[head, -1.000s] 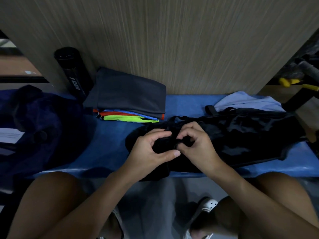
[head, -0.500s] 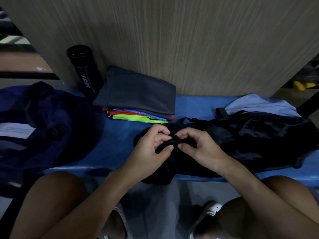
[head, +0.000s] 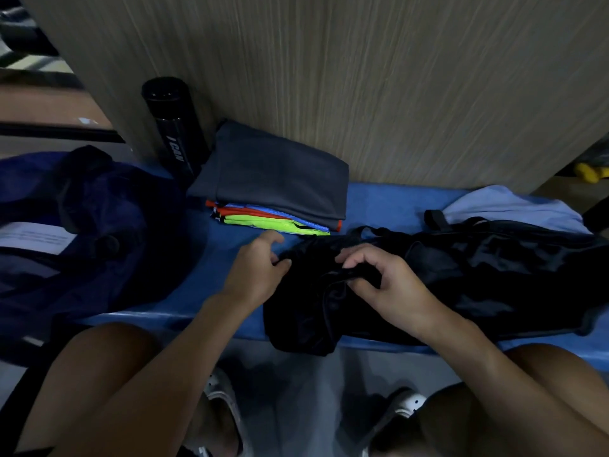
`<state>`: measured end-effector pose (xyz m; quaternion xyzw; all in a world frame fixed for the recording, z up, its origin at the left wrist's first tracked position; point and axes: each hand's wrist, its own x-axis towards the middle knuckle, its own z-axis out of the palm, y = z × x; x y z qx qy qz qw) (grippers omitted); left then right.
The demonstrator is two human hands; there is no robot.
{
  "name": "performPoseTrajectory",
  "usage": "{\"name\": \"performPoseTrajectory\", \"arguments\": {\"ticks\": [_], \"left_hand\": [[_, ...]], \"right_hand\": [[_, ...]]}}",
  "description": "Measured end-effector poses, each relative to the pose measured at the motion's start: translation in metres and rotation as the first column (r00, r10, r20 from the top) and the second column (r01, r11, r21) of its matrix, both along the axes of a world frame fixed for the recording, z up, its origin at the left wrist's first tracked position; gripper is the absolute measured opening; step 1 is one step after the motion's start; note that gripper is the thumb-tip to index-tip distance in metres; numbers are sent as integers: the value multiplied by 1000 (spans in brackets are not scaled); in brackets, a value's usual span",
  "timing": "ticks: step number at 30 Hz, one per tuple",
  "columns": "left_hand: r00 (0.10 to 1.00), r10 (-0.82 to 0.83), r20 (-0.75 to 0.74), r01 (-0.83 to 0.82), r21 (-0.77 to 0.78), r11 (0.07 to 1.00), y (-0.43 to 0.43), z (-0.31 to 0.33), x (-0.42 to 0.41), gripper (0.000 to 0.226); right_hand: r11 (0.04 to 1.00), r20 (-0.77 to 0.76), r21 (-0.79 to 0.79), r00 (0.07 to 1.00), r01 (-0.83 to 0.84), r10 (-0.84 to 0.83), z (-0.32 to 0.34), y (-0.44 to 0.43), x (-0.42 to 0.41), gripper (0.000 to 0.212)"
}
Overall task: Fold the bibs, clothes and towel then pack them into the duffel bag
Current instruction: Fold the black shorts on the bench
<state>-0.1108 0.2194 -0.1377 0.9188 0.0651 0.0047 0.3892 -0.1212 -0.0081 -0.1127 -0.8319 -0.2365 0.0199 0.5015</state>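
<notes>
The right hand (head: 385,285), reaching up from the lower right of the frame above bare knees (head: 99,374) and white shoes (head: 408,400), has its fingers curled over a bunched fold of a black glossy fabric item (head: 494,275), with the thumb tucked under the fold so the cloth is pinched between them. The left hand (head: 253,272), just left of centre, is loosely curled with its forefinger lifted; its thumb tip meets the left edge of the same fabric, but whether it actually grips that edge cannot be told. The black fabric sprawls from the centre to the right edge of the frame on a blue padded bench (head: 389,206), its near corner hanging over the front edge, a thin dark cord (head: 326,301) running across it and a strap loop showing at its far side; whether it is a garment or the bag is unclear. At the left of the frame a dark navy fabric heap (head: 99,225) lies on the bench with a white printed sheet (head: 36,237) beside it. Further back, left of centre, a folded dark grey cloth (head: 280,173) rests on a stack of folded neon yellow, blue and orange bibs (head: 263,221). A crumpled light blue cloth (head: 504,206) lies behind the black fabric at the right. A tall black cylindrical bottle (head: 174,127) stands beside the stack, against a grey-brown wood-grain panel (head: 362,77) filling the top of the frame.
</notes>
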Motion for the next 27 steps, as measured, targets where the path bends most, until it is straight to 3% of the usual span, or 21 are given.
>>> {"name": "performPoseTrajectory", "arguments": {"ticks": [3, 6, 10, 13, 18, 22, 27], "left_hand": [[996, 8, 92, -1, -76, 997, -2, 7, -2, 17], [977, 27, 212, -1, -122, 993, -2, 16, -5, 25], [868, -20, 496, 95, -127, 987, 1, 34, -9, 37], [804, -77, 589, 172, -107, 979, 2, 47, -18, 34], [816, -66, 575, 273, -282, 920, 0, 51, -27, 39], [852, -81, 517, 357, -462, 812, -4, 56, -31, 34], [939, 0, 343, 221, -607, 763, -2, 56, -31, 30]], "right_hand": [[999, 8, 46, 1000, 1, -2, 1, 2, -2, 36], [997, 34, 80, 999, -18, 15, 6, 1, -5, 32], [1000, 57, 12, 998, -29, 28, 26, 3, -7, 27], [998, 116, -56, 992, -33, 39, 44, 7, -5, 29], [995, 171, -91, 984, -43, 58, 54, 19, 9, 25], [995, 2, -48, 996, -93, 93, 58, 30, 17, 30], [999, -31, -22, 999, -29, 29, 57, 37, 26, 21]]}}
